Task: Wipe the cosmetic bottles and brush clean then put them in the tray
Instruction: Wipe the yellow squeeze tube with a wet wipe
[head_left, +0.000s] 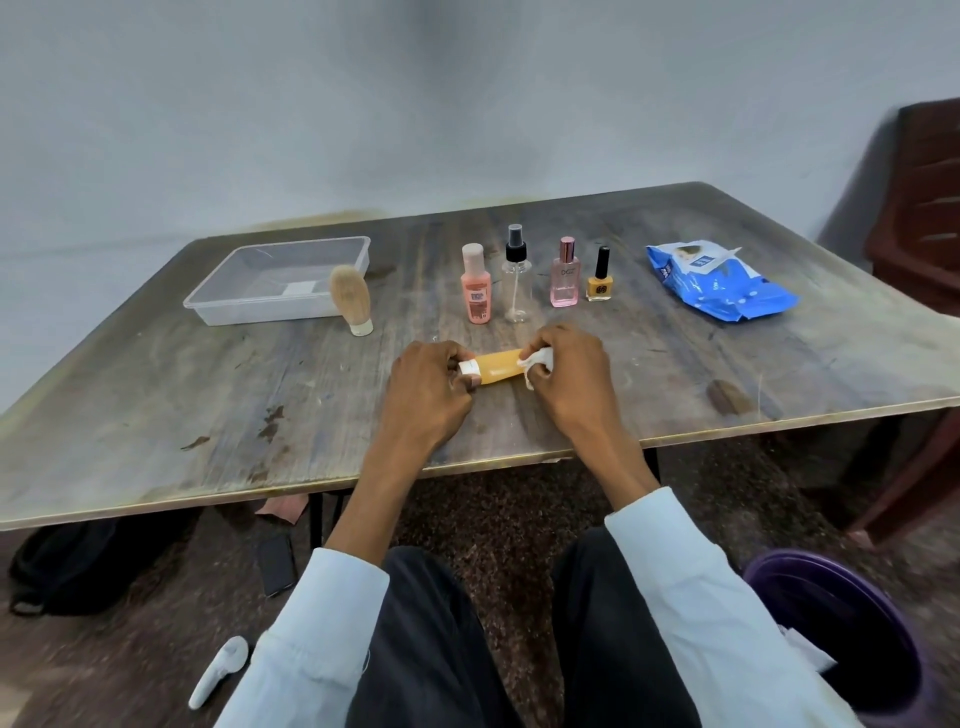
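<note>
The worktop (208, 415) is a worn grey wooden board, streaked and stained dark in patches, standing against a pale blue-grey wall. Below it lies a dark speckled floor.

Near the worktop's near edge, at the middle, the left hand (426, 387) pinches the white-capped end of an orange tube (498, 366) that lies crosswise, cap toward 9 o'clock. The right hand (569, 371) has its fingers curled round a white wipe (537, 361), pressed against the tube's other end.

At 12 o'clock from the hands stand four bottles in a row, apart from one another: a peach bottle (476, 291), a clear spray bottle (516, 278), a pink perfume bottle (565, 275) and a yellow nail polish bottle (600, 278). At 11 o'clock a brush (351, 299) stands upright on its white base, just in front of a clear plastic tray (244, 306); whether they touch cannot be told. At 2 o'clock, well apart from the bottles, lies a blue wipes packet (722, 280).

A dark red-brown chair (919, 208) stands at the far right. On the floor sit a purple bin (841, 634) at 4 o'clock, a black bag (67, 566) and a dark phone (278, 564) at 8 o'clock, and a white object (215, 673) at 7 o'clock.
</note>
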